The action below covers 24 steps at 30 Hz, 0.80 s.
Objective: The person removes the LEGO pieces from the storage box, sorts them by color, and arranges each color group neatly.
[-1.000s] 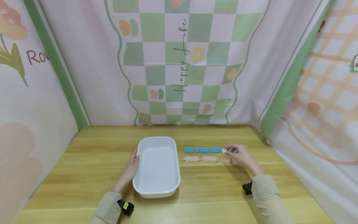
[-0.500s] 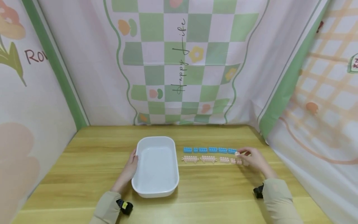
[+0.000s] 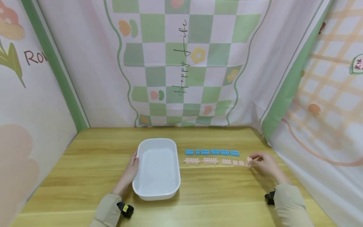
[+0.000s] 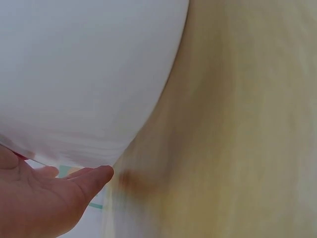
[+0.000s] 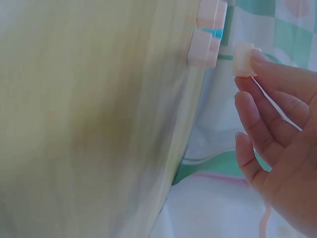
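Observation:
My right hand (image 3: 265, 164) pinches a small pale pink building block (image 5: 243, 59) between thumb and fingertips, just off the right end of the pink row. My other fingers are loosely bent below it in the right wrist view. That row holds short pink blocks (image 3: 226, 162) and two longer pink pieces (image 3: 210, 161) with side knobs. Behind it runs a row of blue building blocks (image 3: 215, 152). My left hand (image 3: 132, 168) grips the left side of a deep white tray (image 3: 156, 197), thumb at the rim, fingers against the outer wall. Nothing lies in the tray.
Both rows lie on the wooden table (image 3: 215, 195), right of the tray. A patterned curtain (image 3: 181, 72) hangs at the table's back edge, with more cloth along both sides. Each wrist carries a small black camera (image 3: 270, 198).
My right hand has moved right with the pink block, from over the blue row to beyond the end of the pink row. My left hand has stayed on the tray.

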Each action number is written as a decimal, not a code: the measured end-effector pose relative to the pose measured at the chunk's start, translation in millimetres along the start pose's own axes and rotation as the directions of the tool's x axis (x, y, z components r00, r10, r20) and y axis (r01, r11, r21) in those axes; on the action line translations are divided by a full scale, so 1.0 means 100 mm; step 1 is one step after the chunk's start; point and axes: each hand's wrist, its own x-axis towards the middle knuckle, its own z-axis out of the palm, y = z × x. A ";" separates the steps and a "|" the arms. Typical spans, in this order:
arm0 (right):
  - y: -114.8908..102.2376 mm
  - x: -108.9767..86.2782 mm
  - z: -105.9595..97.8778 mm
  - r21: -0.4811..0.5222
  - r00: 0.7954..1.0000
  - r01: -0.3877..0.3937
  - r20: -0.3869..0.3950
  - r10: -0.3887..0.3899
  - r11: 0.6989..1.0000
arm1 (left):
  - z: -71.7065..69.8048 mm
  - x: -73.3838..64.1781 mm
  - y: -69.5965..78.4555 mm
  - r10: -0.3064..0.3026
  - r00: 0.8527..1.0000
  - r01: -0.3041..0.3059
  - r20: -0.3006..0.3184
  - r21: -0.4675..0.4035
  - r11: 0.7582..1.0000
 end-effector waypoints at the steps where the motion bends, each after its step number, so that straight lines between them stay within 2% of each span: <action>1: 0.01 -0.01 -0.01 0.003 1.000 -0.003 0.007 0.003 1.000 | 0.00 0.00 0.00 0.001 1.000 -0.001 -0.001 0.001 1.000; 8: 0.11 -0.06 -0.05 -0.005 1.000 -0.027 0.011 0.027 1.000 | 0.00 -0.02 0.03 0.006 1.000 -0.005 0.007 -0.015 1.000; 24: 0.23 -0.12 -0.05 -0.008 0.999 -0.023 0.022 0.023 1.000 | 0.00 0.00 -0.01 0.026 1.000 -0.026 0.016 -0.010 1.000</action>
